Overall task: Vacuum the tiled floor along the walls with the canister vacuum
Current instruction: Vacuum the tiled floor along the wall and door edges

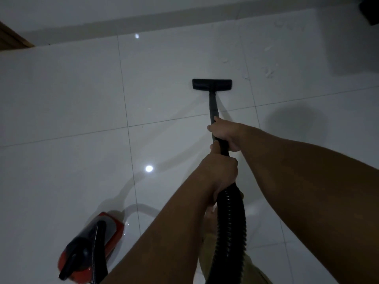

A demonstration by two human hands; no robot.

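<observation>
The black floor nozzle (pixel 211 84) lies flat on the glossy white tiled floor (pixel 67 103), short of the far wall (pixel 102 9). Its dark wand (pixel 213 105) runs back to me. My right hand (pixel 224 134) grips the wand further forward. My left hand (pixel 220 171) grips the handle where the black ribbed hose (pixel 230 226) begins. The hose hangs down toward the bottom edge. The red and black canister vacuum (pixel 92 247) sits on the floor at lower left.
Small white scraps (pixel 267 71) lie scattered on the tiles right of the nozzle. A wooden door frame (pixel 14 38) stands at the far left by the baseboard. A dark object (pixel 370 11) fills the top right corner.
</observation>
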